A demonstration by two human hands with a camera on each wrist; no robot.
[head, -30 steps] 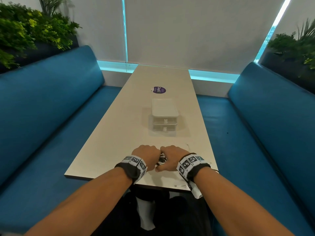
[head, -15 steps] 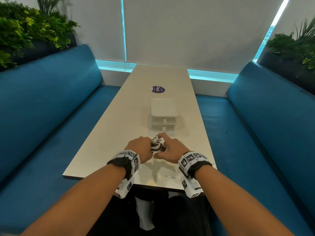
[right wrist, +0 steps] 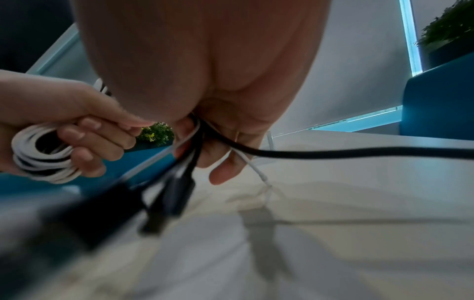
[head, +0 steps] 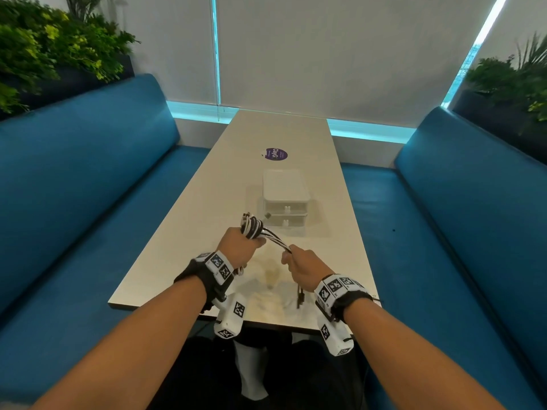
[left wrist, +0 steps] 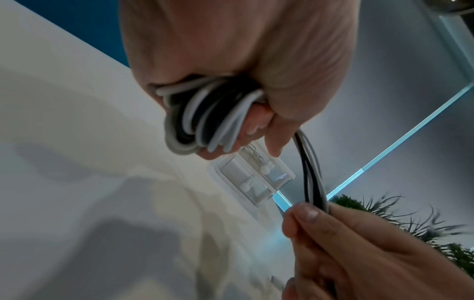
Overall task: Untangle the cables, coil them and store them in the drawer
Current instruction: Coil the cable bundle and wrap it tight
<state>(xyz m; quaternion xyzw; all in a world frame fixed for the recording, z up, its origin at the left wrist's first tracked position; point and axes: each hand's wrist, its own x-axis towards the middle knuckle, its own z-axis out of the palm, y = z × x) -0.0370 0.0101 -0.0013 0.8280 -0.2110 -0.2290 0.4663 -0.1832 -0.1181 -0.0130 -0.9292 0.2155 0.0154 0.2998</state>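
A bundle of black and white cables [head: 251,227] is looped in my left hand [head: 241,247], whose fingers curl round the coil [left wrist: 202,121], raised above the table. Straight strands [head: 278,242] run from the coil to my right hand [head: 302,267], which grips them about a hand's width to the right. Black plugs [right wrist: 177,190] and a thin white end [right wrist: 259,172] dangle below the right fist [right wrist: 205,85]. The small white drawer unit [head: 285,199], two drawers, both closed, stands just beyond the hands.
The long pale table [head: 183,232] runs away from me with a purple round sticker [head: 276,154] past the drawer unit. Blue benches [head: 74,184] flank both sides, with planters [head: 44,54] behind them. My legs are under the near edge.
Both hands have lifted off the near table edge and moved forward. They have drawn apart, the left raising the coil, the right pulling strands out to the right.
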